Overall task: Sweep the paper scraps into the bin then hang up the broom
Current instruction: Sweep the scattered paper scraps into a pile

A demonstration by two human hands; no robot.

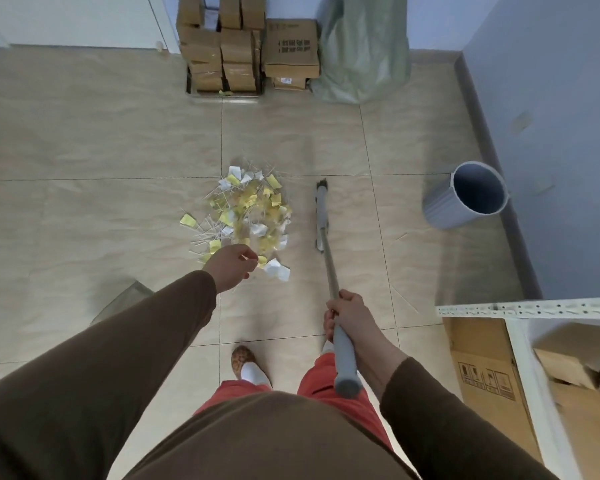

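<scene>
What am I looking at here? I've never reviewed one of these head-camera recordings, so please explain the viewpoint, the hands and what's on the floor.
There is one picture, taken by a wide-angle camera worn on a person's head, looking down past their brown sleeves and red trousers. No robot is involved. The right hand grips the broom handle; the broom head rests on the tiled floor. The left hand reaches out above the near edge of a pile of yellow and white paper scraps, fingers loosely curled, seemingly holding nothing. A grey bin stands to the right, by the wall. Cardboard boxes and a green sack line the far wall.
</scene>
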